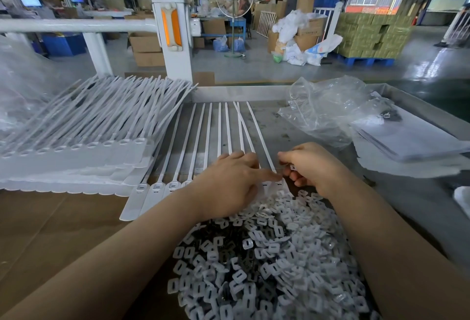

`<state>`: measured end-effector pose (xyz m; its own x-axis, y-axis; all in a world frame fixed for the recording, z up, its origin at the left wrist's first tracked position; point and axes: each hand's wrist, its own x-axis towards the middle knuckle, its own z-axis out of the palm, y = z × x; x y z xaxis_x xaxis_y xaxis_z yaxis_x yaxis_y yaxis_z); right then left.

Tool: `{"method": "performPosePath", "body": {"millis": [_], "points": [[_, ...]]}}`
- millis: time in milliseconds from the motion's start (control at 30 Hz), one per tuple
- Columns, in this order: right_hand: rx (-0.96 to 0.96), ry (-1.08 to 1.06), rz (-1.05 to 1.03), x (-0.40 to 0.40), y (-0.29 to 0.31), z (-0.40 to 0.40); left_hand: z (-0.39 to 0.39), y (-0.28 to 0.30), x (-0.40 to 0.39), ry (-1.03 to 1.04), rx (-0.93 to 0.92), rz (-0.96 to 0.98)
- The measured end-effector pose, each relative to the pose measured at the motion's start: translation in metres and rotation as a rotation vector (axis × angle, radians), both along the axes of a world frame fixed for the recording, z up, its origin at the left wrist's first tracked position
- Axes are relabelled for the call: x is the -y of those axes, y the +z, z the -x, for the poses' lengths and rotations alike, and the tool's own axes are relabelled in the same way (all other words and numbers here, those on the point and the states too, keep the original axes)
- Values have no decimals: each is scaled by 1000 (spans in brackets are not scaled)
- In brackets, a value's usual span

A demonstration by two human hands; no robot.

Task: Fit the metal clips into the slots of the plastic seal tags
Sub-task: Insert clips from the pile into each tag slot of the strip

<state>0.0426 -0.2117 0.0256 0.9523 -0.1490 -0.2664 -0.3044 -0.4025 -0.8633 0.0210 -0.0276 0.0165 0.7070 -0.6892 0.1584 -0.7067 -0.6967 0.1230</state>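
Observation:
A row of white plastic seal tags (155, 191) lies side by side on the metal table, straps pointing away from me. My left hand (229, 182) rests flat on the tags at the right end of the row, its index finger pressing on the last tag head (276, 184). My right hand (310, 167) hovers just right of that finger with fingers curled, pinching a small metal clip (292, 167). A large heap of metal clips (267, 256) lies in front of me between my forearms.
A big stack of white seal tags (76, 151) fills the left side. A crumpled clear plastic bag (328, 108) and flat bagged sheets (412, 139) lie at the right. Brown cardboard (50, 225) covers the near left. A white fence post (173, 29) stands behind the table.

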Motion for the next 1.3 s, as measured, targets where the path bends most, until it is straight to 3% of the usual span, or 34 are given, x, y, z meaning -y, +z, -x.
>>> {"method": "performPosePath", "body": {"millis": [233, 500, 867, 1033, 1133, 1300], "points": [[1, 12, 34, -1, 2, 3, 4, 0, 1, -27, 152, -103], [-4, 13, 23, -3, 3, 5, 4, -2, 2, 4, 136, -88], [5, 23, 56, -4, 5, 7, 2, -6, -5, 93, -161, -45], [14, 67, 57, 2, 5, 5, -5, 3, -27, 110, -581, 369], [86, 192, 66, 4, 10, 7, -13, 15, -55, 135, -604, 318], [155, 684, 319, -16, 21, 27, -19, 21, -80, 191, -646, 88]]}}
